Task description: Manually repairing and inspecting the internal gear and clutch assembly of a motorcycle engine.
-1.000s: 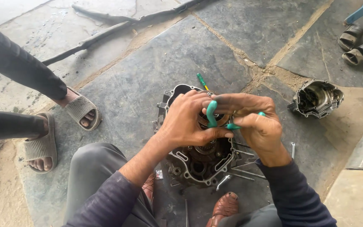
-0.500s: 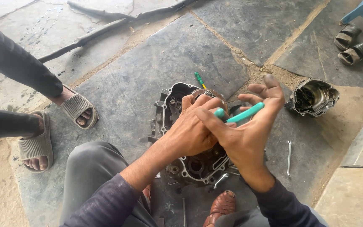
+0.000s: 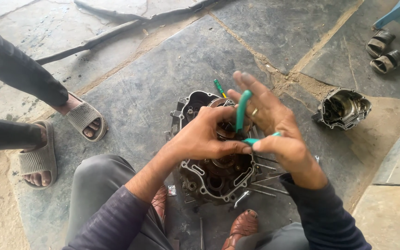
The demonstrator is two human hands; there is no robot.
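Nearest the camera: brown leather sandal [image 3: 242, 228] on the stone floor [image 3: 130, 92], with grey trousers to either side. Just beyond, loose bolts [image 3: 260, 185] lying by the lower edge of the engine crankcase [image 3: 209, 178], which rests flat and open-faced on the slab between the knees.

Over the case, left hand [image 3: 207, 139] curled down onto the round part at the centre, fingers closed about it, thumb pressed toward the tool. Beside it, right hand [image 3: 278, 129] spread wide, green-handled pliers [image 3: 244, 122] held between thumb and fingers with the handles well apart; tips hidden behind the left hand, so no telling whether anything is gripped at the nose. Ring visible on one finger.

Likely trouble from here: tips slipping off whatever sits in the case, since the handles are splayed and held only lightly by an open palm. A small clip, if that is what is being worked, could spring loose and vanish among the bolts or into the sandy joints. Left fingertips close to the nose, so also at risk of a pinch.

Further off: green screwdriver [image 3: 219, 87] behind the case, detached engine cover [image 3: 343, 107] well apart to the right, another person's sandalled feet [image 3: 61, 139] at left, cable [image 3: 116, 28] along the far floor.
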